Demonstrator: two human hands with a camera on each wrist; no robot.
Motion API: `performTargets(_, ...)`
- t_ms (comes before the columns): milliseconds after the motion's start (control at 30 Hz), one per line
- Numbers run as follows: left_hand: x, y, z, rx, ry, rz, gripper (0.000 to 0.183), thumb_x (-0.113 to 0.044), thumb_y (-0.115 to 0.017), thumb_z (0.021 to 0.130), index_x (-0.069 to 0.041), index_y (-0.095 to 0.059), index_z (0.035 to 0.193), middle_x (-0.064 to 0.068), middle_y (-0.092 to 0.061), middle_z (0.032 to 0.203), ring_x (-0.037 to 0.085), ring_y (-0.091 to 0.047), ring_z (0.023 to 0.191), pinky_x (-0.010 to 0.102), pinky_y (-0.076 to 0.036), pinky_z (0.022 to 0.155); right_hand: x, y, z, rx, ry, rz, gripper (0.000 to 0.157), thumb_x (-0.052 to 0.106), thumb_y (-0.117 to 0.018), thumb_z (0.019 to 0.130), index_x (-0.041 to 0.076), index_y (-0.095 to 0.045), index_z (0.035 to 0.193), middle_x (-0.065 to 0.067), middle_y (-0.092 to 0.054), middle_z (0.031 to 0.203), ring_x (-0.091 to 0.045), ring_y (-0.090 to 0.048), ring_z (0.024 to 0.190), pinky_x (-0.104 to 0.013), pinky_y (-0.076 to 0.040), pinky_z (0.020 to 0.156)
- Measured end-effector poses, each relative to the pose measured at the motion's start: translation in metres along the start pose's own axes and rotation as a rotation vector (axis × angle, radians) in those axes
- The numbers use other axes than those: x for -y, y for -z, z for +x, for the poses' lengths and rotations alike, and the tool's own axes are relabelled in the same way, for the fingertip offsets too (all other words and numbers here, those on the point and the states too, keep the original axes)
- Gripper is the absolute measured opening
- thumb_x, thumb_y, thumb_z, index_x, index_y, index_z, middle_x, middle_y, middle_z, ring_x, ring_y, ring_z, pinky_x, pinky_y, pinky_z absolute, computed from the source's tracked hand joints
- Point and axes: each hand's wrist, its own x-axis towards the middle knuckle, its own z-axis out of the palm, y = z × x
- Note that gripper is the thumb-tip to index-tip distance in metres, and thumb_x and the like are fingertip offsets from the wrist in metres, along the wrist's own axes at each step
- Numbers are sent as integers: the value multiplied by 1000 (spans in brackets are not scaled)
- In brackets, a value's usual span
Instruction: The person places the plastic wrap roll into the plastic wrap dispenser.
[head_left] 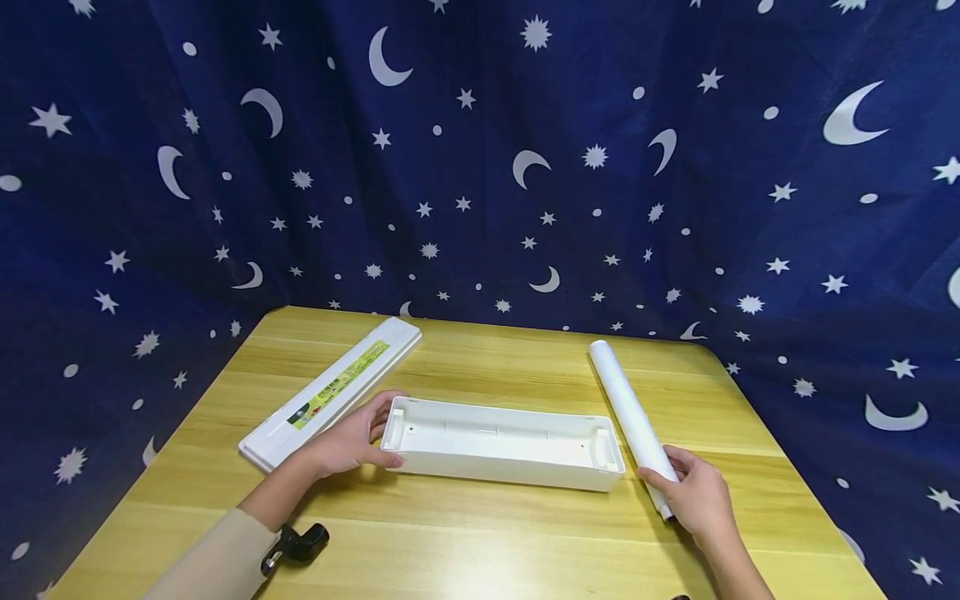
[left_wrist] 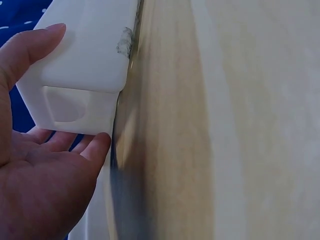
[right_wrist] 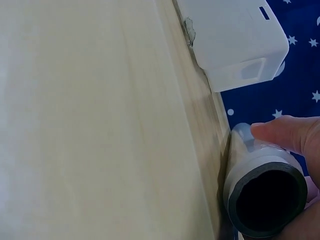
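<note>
A long white plastic box point(head_left: 495, 467) lies open side up in the middle of the wooden table, its inside bare. My left hand point(head_left: 356, 437) grips the box's left end, thumb on the front wall and fingers behind. Seen from the left wrist, the thumb lies along one face of the box point(left_wrist: 85, 60) while the fingertips touch the opposite edge. Right of the box, a white roll of cling film point(head_left: 626, 400) lies slanting away from me. My right hand point(head_left: 697, 492) holds its near end between thumb and fingers. The roll's dark hollow core point(right_wrist: 267, 200) faces the right wrist camera.
Left of the box, a long white lid point(head_left: 281, 437) with a yellow-green label lies slanted, close to my left forearm. A dark blue curtain point(head_left: 480, 167) with white moons and stars hangs behind the wooden table point(head_left: 480, 533) and along its sides.
</note>
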Motion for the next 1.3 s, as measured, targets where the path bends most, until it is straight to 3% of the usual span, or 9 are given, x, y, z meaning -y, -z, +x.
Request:
performTargets(467,2,1,1,5,11,8,95,-2,-86,77,-8,-30,154,23,-46,152,42,-40,146,24,-49,106,-4,1,7,4,-49,66,71,28,-83,87,-11,-55,139,-33,-62,133,-39,-66,117,-9,-48,69)
performTargets(700,1,1,0,5,11,24,95,-2,-86,77,-8,-30,153,23,-46,151,42,-40,145,24,-50,105,-5,1,10,-19,-60,105,70,26,-85,85,-9,-56,138,-31,-64,133,-14,-68,102,-8,-49,70)
performTargets(900,0,1,0,4,11,42,94,-3,-86,78,-7,-30,153,23,-46,151,41,-40,146,29,-49,108,-9,1,14,-12,-79,181,71,22,-86,84,-6,-55,141,-30,-62,137,14,-53,87,-8,-50,72)
performTargets(1300,3,3,1,-3,22,84,95,-6,-87,78,-9,-30,154,20,-47,152,39,-39,147,33,-45,113,-8,0,19,-3,-56,246,70,17,-86,84,-6,-54,143,-29,-61,138,21,-51,87,-5,-50,75)
